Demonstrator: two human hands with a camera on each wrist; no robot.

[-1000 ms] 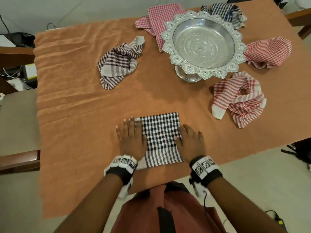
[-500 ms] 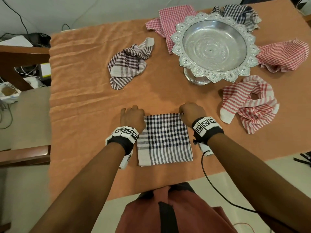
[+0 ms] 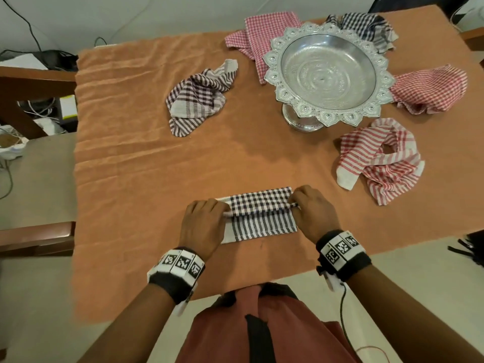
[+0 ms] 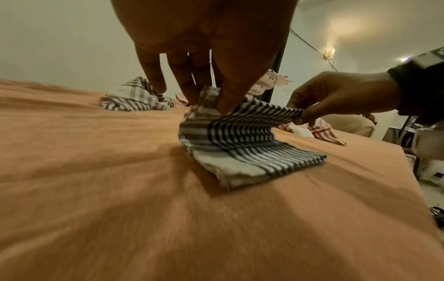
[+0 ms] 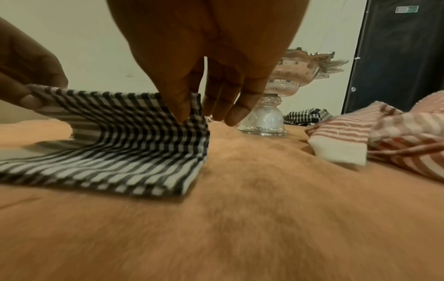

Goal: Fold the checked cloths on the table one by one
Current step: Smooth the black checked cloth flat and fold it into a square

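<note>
A black-and-white checked cloth lies near the table's front edge, its far half lifted and doubled back toward me. My left hand pinches the raised edge at its left corner, thumb in front. My right hand pinches the right corner the same way. The striped near half stays flat on the orange cover. Unfolded cloths lie around: a brown-checked one, a red-striped one, red-checked ones, and a dark-checked one.
A silver pedestal bowl stands at the back right among the cloths; its stem shows just beyond my right hand. The orange table cover is wrinkled on the left. Wooden chair parts stand off the table's left side.
Both hands went from pressing the cloth flat to its far corners, pinched them, and have pulled the far edge up and back toward me, halving the cloth's depth.
</note>
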